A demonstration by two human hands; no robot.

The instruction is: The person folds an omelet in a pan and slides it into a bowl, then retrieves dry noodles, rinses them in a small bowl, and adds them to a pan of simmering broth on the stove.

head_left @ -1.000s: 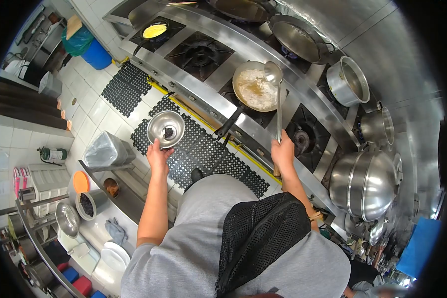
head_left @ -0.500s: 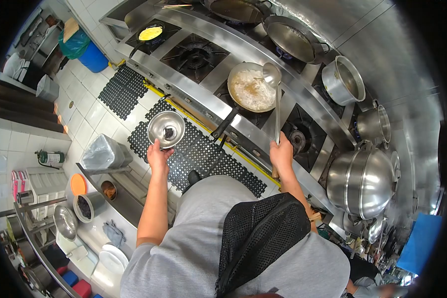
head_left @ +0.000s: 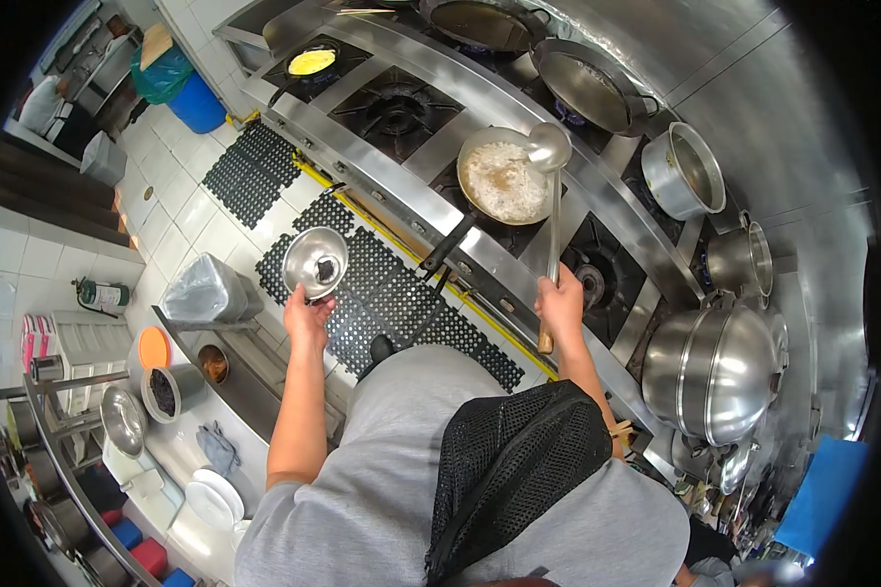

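Note:
My left hand (head_left: 308, 315) grips the near rim of a small steel bowl (head_left: 301, 256), which has a little dark food (head_left: 324, 269) at its bottom. Closed around the wooden-ended handle of a long steel ladle (head_left: 549, 150) is my right hand (head_left: 560, 308). The ladle's bowl hangs over the right edge of a frying pan (head_left: 468, 166) on a burner. Pale, frothy food in brownish liquid (head_left: 504, 183) covers the pan's inside. Its black handle (head_left: 447, 245) points toward me, and neither hand touches it.
A small pan with yellow egg (head_left: 311, 63) sits on the far-left burner. Woks (head_left: 587, 86), pots (head_left: 683, 171) and a large domed steel vessel (head_left: 710, 372) line the stove's back and right. At left, a counter holds a container of dark food (head_left: 163, 391) and white plates (head_left: 210, 501).
The bowl in my left hand has shifted slightly left and tilted. The ladle has moved a little right over the pan's edge. The whole view has shifted slightly.

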